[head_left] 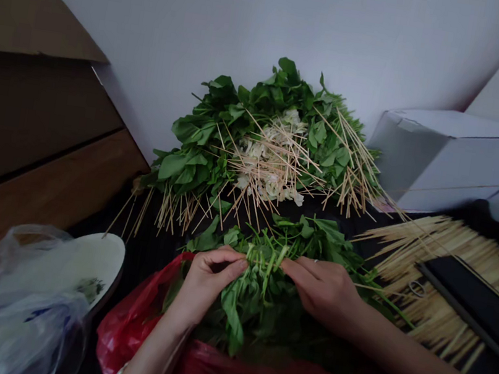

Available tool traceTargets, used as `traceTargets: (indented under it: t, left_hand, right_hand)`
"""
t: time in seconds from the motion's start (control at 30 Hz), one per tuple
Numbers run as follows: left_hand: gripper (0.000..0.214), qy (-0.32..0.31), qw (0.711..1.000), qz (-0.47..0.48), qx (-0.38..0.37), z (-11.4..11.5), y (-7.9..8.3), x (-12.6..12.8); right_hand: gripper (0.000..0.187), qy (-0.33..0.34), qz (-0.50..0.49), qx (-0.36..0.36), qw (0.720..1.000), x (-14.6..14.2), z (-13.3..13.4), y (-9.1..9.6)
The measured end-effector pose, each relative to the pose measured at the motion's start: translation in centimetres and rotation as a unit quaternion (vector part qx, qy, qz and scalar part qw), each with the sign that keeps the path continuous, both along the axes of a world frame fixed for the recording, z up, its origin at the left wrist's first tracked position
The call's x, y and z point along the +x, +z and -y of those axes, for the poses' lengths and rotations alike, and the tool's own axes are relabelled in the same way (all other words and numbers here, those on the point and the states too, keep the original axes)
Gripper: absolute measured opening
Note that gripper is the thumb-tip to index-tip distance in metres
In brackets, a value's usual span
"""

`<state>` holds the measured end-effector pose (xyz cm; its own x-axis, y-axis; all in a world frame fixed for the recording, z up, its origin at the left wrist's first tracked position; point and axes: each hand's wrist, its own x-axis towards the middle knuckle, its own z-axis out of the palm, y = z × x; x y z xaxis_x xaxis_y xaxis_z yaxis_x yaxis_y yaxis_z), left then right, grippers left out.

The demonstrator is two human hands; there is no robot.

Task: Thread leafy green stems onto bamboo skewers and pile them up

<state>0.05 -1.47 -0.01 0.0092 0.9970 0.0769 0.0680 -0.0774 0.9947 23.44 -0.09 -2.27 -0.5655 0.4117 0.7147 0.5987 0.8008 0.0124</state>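
My left hand (207, 281) and my right hand (323, 288) meet over a loose bunch of leafy greens (264, 277) lying in an open red plastic bag (149, 322). Both hands pinch the cut green stems at the top of the bunch, fingers curled around them. Behind, against the wall, lies a big heap of greens threaded on bamboo skewers (274, 147), with some pale pieces in the middle.
A pile of bare bamboo skewers (444, 266) lies at the right, partly under a dark flat bar (479, 309). A white box (445, 160) stands behind it. At the left are a white bowl (102, 259), a clear plastic bag (11, 301) and brown cardboard (32, 104).
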Motion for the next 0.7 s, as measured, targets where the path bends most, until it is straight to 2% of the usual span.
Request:
traceTargets:
  t: [0.13, 0.27, 0.37, 0.43, 0.5, 0.57, 0.63, 0.7]
  left_hand:
    - [0.020, -0.002, 0.999, 0.009, 0.045, 0.3, 0.5, -0.1]
    - [0.041, -0.091, 0.992, -0.045, 0.069, 0.9, 1.6, 0.2]
    - [0.028, -0.151, 0.981, -0.095, 0.075, 1.2, 1.8, 0.7]
    - [0.020, -0.150, 0.981, -0.108, 0.064, 1.4, 1.6, 0.8]
    - [0.018, -0.108, 0.989, -0.092, 0.034, 1.5, 1.0, 0.5]
    - [0.021, -0.006, 0.999, -0.034, 0.000, 1.6, 0.3, -0.2]
    - [0.028, 0.109, 0.992, 0.062, -0.033, 1.5, -0.2, -0.8]
    - [0.033, 0.138, 0.977, 0.147, -0.073, 1.2, -0.2, -1.2]
  right_hand:
    - [0.023, 0.010, -0.018, 0.024, 1.000, 0.1, 0.0, 0.1]
    - [0.025, 0.038, -0.023, 0.040, 0.998, 0.2, 0.2, 0.2]
    - [0.023, 0.055, -0.010, 0.049, 0.997, 0.2, 0.4, 0.4]
    - [0.025, 0.058, 0.005, 0.066, 0.996, 0.4, 0.4, 0.7]
    - [0.029, 0.049, 0.007, 0.087, 0.995, 0.7, 0.1, 1.0]
    - [0.033, 0.028, -0.003, 0.106, 0.994, 1.3, -0.5, 1.4]
    - [0.035, -0.008, 0.000, 0.116, 0.993, 2.0, -1.2, 1.8]
    - [0.035, -0.048, 0.010, 0.122, 0.991, 2.8, -2.0, 2.1]
